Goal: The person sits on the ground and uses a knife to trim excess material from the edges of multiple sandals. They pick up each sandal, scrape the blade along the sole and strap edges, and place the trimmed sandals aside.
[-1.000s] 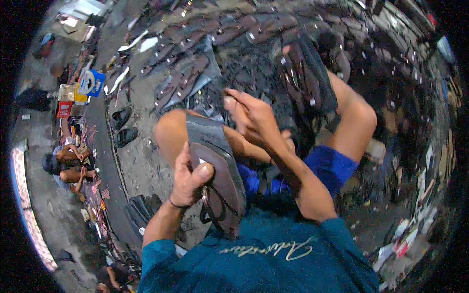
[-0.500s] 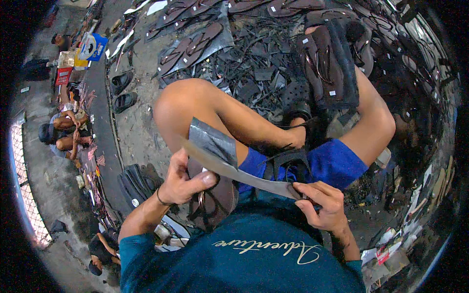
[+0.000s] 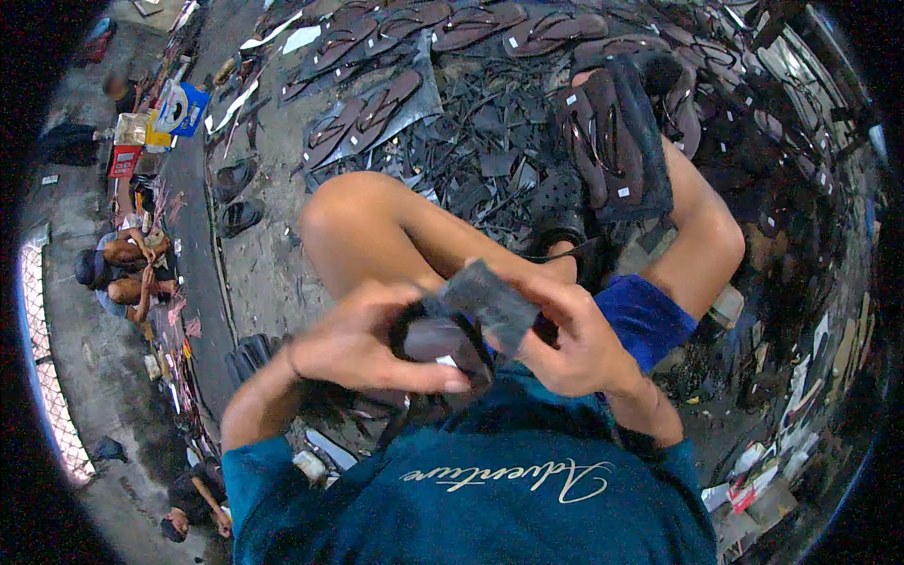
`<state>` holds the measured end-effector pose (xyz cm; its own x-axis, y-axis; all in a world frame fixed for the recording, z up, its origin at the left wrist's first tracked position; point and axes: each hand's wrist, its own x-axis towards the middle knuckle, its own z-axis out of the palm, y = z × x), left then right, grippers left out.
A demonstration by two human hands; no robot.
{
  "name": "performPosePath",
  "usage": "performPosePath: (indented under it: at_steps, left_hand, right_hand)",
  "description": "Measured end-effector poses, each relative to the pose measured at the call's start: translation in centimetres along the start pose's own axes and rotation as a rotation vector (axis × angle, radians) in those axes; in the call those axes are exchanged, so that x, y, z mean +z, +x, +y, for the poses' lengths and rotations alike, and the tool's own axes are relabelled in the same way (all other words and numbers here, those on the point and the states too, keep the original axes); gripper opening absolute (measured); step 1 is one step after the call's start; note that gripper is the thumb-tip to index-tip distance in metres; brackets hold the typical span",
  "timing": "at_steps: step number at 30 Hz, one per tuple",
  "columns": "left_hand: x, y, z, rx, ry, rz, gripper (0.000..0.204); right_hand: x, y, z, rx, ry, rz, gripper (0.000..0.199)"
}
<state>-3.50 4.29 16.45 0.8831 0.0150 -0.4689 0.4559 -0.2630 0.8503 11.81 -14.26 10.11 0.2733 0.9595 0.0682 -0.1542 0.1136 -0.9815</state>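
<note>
My left hand [image 3: 363,344] is wrapped round a dark brown flip-flop [image 3: 438,341] in front of my chest, its thumb lying along the near edge. One end of the flip-flop points toward me, with a small white label on it. Beside it, my right hand [image 3: 574,334] grips a dark grey, rough-faced rubber piece [image 3: 494,306] between thumb and fingers. The piece meets the flip-flop's far right side; whether the two are joined I cannot tell. Motion slightly blurs my left hand.
On my far leg rests a pair of brown flip-flops [image 3: 617,151] on a black slab. Black rubber scraps [image 3: 490,141] cover the floor ahead. More flip-flops [image 3: 363,118] lie in rows beyond. At the left, a person [image 3: 132,268] sits near a blue box [image 3: 181,108].
My hands have come closer together and tilted the flip-flop from edge-on to end-on. My right hand has moved left and up, from the sole's right end to the grey rubber piece.
</note>
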Motion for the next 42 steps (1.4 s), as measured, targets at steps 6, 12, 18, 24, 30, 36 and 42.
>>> performPosePath:
  at_steps: [6, 12, 18, 24, 30, 36, 42]
  left_hand:
    - [-0.3, -3.9, 4.2, -0.050, 0.417, 0.281, 0.067]
    - [11.1, 1.4, -5.6, 0.151, -1.369, 0.866, 0.060]
    - [6.8, 9.1, -4.4, 0.185, -1.255, 1.015, 0.045]
    - [7.3, 8.8, -6.7, 0.115, -1.267, 0.965, 0.040]
    - [10.2, 6.1, -9.5, -0.031, -1.171, 0.966, 0.039]
    - [10.3, 3.6, -12.3, -0.001, -1.249, 0.832, 0.038]
    - [9.8, 3.5, -10.9, -0.054, -1.256, 0.998, 0.042]
  right_hand:
    - [1.3, 0.0, 5.0, -0.133, 0.140, 0.410, 0.039]
    - [2.9, -3.0, 7.4, -0.007, 0.263, 0.388, 0.020]
    - [0.7, -4.2, 6.1, 0.014, -0.206, 0.609, 0.025]
    - [0.1, -13.9, 5.6, 0.156, -0.590, 0.507, 0.032]
    - [1.2, -9.8, 4.4, 0.287, -0.493, 0.447, 0.032]
    - [1.3, -3.6, 6.5, 0.117, -0.385, 0.282, 0.038]
    - [1.2, -6.4, 5.4, 0.304, -0.285, 0.204, 0.033]
